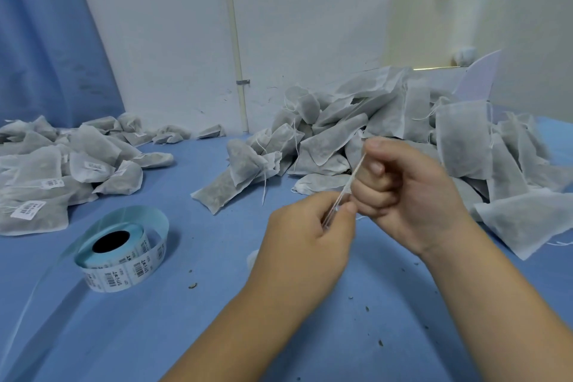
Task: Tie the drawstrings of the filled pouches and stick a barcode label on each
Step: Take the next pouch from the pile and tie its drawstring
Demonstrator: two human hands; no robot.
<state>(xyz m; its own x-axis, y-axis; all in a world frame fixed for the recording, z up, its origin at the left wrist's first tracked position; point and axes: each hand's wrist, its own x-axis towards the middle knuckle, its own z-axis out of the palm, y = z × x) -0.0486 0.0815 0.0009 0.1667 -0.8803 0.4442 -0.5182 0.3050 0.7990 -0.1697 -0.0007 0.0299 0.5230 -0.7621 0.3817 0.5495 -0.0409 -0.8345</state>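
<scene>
My left hand [305, 231] pinches the lower end of a white drawstring [348, 186]. The string runs up to my right hand [403, 192], whose fingers are curled into a fist around it. The pouch that the string belongs to is mostly hidden under my left hand; only a white corner [251, 258] shows. A roll of barcode labels [119, 254] on pale blue backing lies at the front left of the blue table [217, 304]. Untied filled pouches [387, 130] are heaped behind my hands. Labelled pouches [49, 177] lie in a heap at the left.
A loose strip of backing tape trails from the roll toward the left front edge. One single pouch [228, 183] lies between the two heaps. A white wall with a thin pipe [238, 71] stands behind. Dark crumbs dot the table near my forearms.
</scene>
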